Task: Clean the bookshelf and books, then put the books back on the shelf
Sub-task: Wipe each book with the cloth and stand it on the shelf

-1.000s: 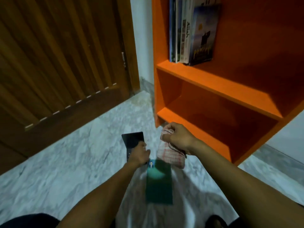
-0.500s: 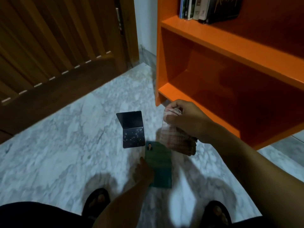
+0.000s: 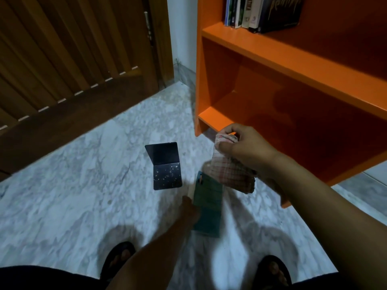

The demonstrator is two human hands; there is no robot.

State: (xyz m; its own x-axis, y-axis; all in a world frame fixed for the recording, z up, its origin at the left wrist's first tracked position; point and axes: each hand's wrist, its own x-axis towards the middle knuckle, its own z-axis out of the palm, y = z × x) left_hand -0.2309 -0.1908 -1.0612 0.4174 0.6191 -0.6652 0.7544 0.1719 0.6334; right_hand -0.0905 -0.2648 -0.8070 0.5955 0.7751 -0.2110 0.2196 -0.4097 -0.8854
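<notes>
My left hand [image 3: 189, 209] grips the left edge of a green book [image 3: 207, 208] and holds it above the marble floor. My right hand [image 3: 245, 147] is closed on a checked red-and-white cloth [image 3: 232, 174] that hangs just above the book's upper right corner. An orange bookshelf [image 3: 293, 61] stands on the right, and several books [image 3: 261, 11] stand upright on its upper shelf. The lower compartment holds nothing. A black bookend [image 3: 166, 166], speckled on its base, sits on the floor to the left of the book.
A brown wooden door [image 3: 73, 59] fills the upper left. The floor is grey-white marble [image 3: 73, 195]. My two feet in dark sandals [image 3: 119, 260] stand at the bottom edge. A white wall strip lies between door and shelf.
My left hand let go of the black bookend, moved down and took hold of the green book. The view tilted down; the cloth hand stayed near the shelf's bottom corner.
</notes>
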